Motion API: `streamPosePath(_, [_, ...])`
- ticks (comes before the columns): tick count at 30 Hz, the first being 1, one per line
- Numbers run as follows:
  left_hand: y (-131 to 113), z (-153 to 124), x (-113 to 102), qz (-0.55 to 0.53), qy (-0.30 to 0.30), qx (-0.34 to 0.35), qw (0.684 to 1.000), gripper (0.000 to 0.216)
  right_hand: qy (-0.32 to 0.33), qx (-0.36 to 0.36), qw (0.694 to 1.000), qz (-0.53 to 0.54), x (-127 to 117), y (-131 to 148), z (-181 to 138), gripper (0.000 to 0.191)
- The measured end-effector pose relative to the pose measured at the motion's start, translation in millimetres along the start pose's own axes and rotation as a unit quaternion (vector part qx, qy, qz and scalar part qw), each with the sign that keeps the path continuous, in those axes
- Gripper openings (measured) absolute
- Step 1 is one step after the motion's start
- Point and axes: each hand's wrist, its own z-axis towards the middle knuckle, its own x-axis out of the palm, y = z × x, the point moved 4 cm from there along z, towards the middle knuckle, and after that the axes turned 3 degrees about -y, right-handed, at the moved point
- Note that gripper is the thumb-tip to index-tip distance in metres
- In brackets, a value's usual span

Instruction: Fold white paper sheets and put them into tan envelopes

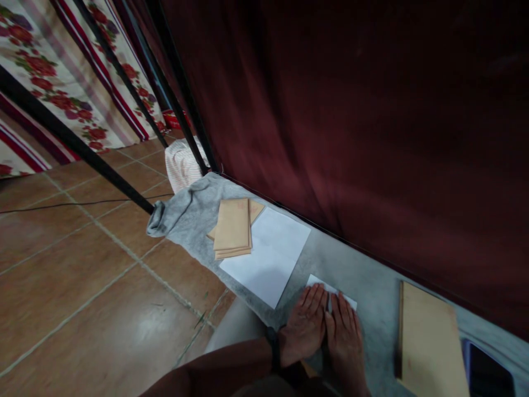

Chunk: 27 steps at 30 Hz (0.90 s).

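A small white folded paper (316, 280) lies on the grey cloth, mostly covered by my hands. My left hand (306, 322) presses flat on it with fingers stretched out and a dark band round the wrist. Beside it my right hand (344, 336) also lies flat on the paper, the thumbs close together. To their upper left rests a larger white sheet (270, 264). A small stack of tan envelopes (232, 226) overlaps that sheet's left edge. On the right is a thicker stack of tan envelopes (430, 342).
The grey cloth (363, 264) covers a narrow surface along a dark red curtain (372, 138). A dark phone (487, 369) lies at the lower right. Black poles (99, 165) cross the left side above a tiled floor (82, 298). A striped cloth (182, 165) hangs beyond.
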Motion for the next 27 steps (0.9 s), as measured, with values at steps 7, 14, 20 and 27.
streamPosePath(7, [11, -19, -8, -0.034, 0.002, -0.034, 0.999, 0.069, 0.006, 0.006, 0.998, -0.067, -15, -6, -7, 0.037])
streamPosePath(14, [20, -29, -15, -0.053, 0.009, 0.005, 0.999, 0.082, 0.008, 0.140, 0.986, -0.085, -24, -16, -12, 0.052])
streamPosePath(20, [24, -35, -18, -0.045, 0.006, 0.042, 0.998, 0.080, 0.005, 0.223, 0.971, -0.087, -30, -20, -15, 0.055])
streamPosePath(27, [6, -32, -14, -0.071, 0.027, 0.144, 0.987, 0.071, 0.060, 0.173, 0.983, 0.000, -20, 15, 1, 0.048])
